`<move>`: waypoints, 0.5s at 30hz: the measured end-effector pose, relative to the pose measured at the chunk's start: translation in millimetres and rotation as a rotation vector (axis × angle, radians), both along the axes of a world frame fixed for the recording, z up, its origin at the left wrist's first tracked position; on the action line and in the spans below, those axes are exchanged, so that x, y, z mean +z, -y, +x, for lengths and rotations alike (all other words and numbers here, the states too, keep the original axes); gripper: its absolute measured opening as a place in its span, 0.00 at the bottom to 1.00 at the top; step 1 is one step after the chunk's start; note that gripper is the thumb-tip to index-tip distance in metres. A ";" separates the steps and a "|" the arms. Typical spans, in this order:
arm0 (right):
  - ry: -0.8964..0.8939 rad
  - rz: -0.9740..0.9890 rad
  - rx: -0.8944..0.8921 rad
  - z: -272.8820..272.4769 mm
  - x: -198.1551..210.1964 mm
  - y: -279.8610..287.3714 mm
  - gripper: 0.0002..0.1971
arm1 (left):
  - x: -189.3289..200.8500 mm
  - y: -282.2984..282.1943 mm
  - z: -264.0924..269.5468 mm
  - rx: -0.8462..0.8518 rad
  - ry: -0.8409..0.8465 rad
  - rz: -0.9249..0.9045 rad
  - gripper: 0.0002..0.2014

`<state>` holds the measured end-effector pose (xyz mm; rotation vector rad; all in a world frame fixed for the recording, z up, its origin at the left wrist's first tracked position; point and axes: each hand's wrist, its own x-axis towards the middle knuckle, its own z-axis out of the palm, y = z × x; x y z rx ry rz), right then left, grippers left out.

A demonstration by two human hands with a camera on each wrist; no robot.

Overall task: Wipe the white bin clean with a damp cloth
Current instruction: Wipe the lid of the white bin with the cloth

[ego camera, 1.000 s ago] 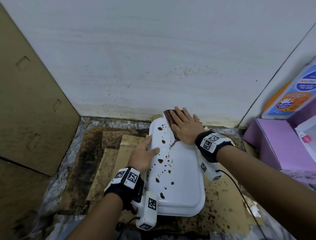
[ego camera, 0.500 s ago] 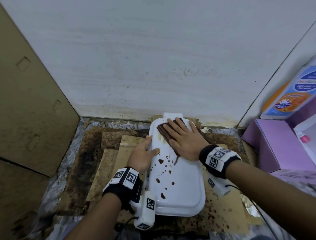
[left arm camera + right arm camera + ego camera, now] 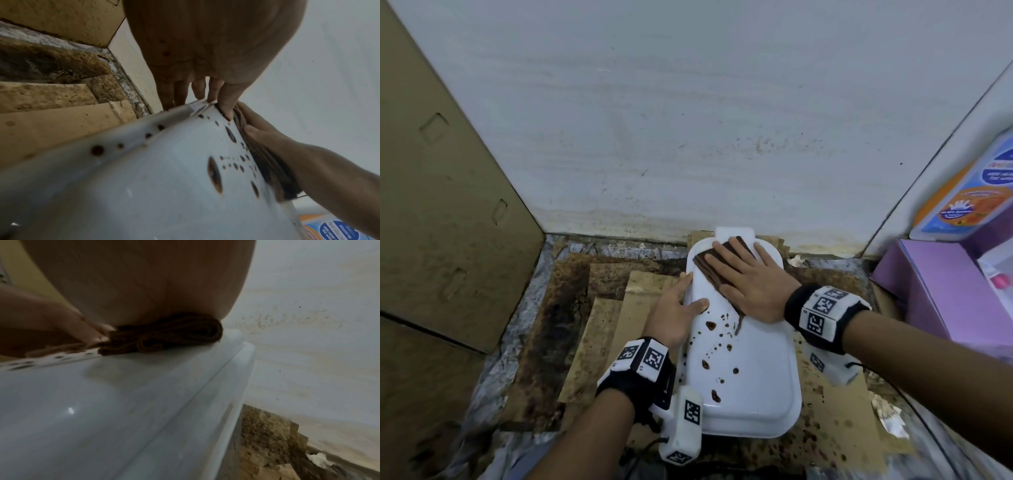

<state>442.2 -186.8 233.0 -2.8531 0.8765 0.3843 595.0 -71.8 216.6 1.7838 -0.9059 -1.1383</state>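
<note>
Stained cardboard sheets below; purple box, blue-orange bottle at right.

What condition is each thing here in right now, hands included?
White plastic bin: lying down, far end clean, near half brown-spotted.
Brown folded cloth: pressed flat on the bin.
Right hand: flat on the cloth.
Left hand: grips the bin's left edge.
Cardboard sheets: stained brown.
</note>
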 end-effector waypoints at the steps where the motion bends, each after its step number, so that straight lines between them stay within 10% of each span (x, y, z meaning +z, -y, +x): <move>1: -0.003 0.005 0.028 -4.7 -0.1 -7.9 0.36 | 0.8 -0.3 -0.2 0.001 -0.005 -0.006 0.28; 15: -0.065 0.027 -0.121 36.3 17.7 30.2 0.28 | -3.9 1.3 6.3 -0.027 0.003 0.019 0.31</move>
